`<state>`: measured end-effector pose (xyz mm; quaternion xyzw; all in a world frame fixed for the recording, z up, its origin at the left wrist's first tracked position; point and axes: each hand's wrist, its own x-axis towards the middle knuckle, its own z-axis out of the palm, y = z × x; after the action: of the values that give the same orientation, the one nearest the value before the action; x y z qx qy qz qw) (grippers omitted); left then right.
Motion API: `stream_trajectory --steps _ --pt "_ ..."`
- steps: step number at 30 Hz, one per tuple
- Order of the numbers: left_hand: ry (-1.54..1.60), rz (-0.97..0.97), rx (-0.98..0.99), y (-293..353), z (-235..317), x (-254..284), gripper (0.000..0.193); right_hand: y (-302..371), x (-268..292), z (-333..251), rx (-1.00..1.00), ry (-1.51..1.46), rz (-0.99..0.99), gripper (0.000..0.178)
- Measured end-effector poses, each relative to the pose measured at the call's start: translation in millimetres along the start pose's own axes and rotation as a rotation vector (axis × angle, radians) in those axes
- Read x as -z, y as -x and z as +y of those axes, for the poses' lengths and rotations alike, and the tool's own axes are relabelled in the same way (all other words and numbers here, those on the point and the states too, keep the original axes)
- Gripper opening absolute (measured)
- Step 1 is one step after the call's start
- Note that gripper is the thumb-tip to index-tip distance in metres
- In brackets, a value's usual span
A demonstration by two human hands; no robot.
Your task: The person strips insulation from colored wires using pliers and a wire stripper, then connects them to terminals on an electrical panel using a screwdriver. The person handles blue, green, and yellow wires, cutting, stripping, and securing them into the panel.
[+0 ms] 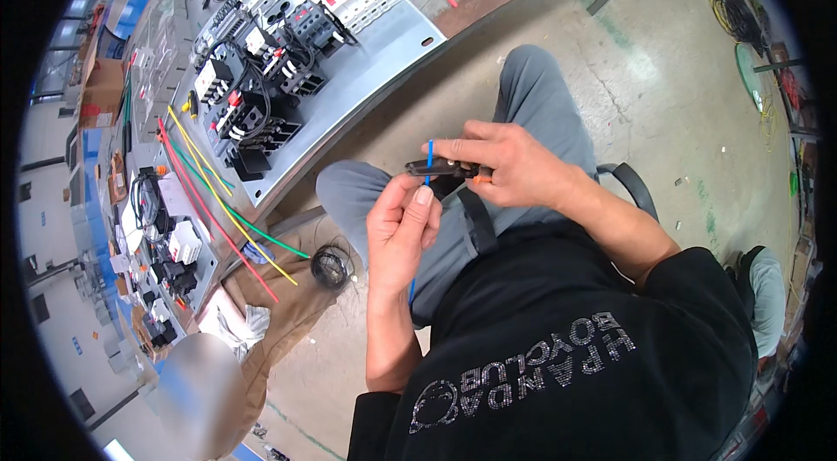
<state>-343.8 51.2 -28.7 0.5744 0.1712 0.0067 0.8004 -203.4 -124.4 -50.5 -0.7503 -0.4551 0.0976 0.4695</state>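
Note:
My left hand [401,230] is closed in a pinch between thumb and forefinger on a thin blue wire [430,150]. The wire stands upright across the dark jaws of a pair of pliers [436,168], and more blue shows low by my left wrist. My right hand [519,166] wraps round the pliers' handles, where a bit of orange shows. Its forefinger reaches out toward the wire's upper end. Both hands are over my lap. Whether the jaws bite into the wire is too small to tell.
At the upper left, a metal mounting plate [384,47] with black electrical components and cables lies on a workbench. Red, yellow and green wires [228,210] stick out past the bench edge. Another person in brown trousers [288,321] is at the lower left, near a dark wire coil [331,267].

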Motion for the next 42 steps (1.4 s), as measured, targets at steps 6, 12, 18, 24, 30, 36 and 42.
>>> stream_trajectory --steps 6,12,18,24,30,36,42 --pt "-0.051 0.029 0.106 -0.5 3.9 -2.5 0.021 1.4 -3.2 3.0 0.034 0.076 0.041 0.063" --pt "-0.083 -0.062 0.185 13.4 -0.9 -2.3 0.023 -21.5 75.5 61.8 -0.438 -0.876 0.583 0.032" --pt "-0.056 -0.006 0.162 11.7 4.9 -2.5 0.042 -21.9 181.4 125.6 -0.543 -0.176 0.586 0.047" --pt "0.033 -0.011 0.145 -3.3 15.7 -2.0 0.041 -96.1 233.7 167.0 -0.571 0.680 0.384 0.050" --pt "0.165 -0.021 0.125 -6.6 32.1 4.6 0.038 -156.0 251.5 218.4 -0.699 0.949 0.276 0.062" --pt "0.170 0.013 0.146 -17.2 39.0 2.1 0.034 -176.8 248.9 240.2 -0.692 1.041 0.286 0.064" --pt "0.072 0.068 0.073 -36.2 31.3 -4.5 0.026 -172.8 249.5 245.6 -0.616 0.946 0.376 0.068"
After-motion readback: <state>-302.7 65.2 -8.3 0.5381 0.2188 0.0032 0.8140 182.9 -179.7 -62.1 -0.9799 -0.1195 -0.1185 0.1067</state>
